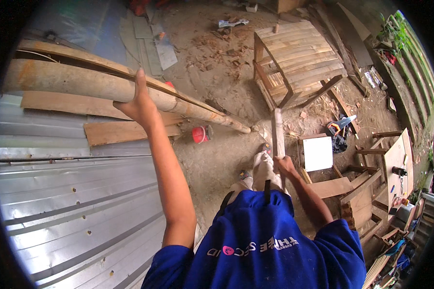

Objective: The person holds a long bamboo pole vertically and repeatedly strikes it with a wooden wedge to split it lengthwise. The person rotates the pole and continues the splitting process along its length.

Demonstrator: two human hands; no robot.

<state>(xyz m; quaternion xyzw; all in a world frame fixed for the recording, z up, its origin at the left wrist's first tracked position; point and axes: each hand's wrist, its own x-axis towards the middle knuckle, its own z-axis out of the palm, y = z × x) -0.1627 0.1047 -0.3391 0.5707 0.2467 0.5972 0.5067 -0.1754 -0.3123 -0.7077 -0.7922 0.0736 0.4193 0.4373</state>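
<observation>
My left hand [141,103] is on a long, thick bamboo pole [82,79]. Its thumb points up along the pole's far side and the other fingers are partly hidden beneath. The pole slants from the left edge down toward the ground in the middle. A narrower split length [106,64] lies alongside it. Gripped in my right hand [285,166] is a flat, pale wooden slat [278,130], held upright in front of my legs; its lower end is hidden by the hand.
A slatted wooden table [301,55] stands ahead right. Corrugated metal sheets [77,192] and boards [115,132] lie left. A red bucket [200,134] stands near the pole. To the right are a white board [318,154], a handsaw [342,124] and wooden furniture [395,164].
</observation>
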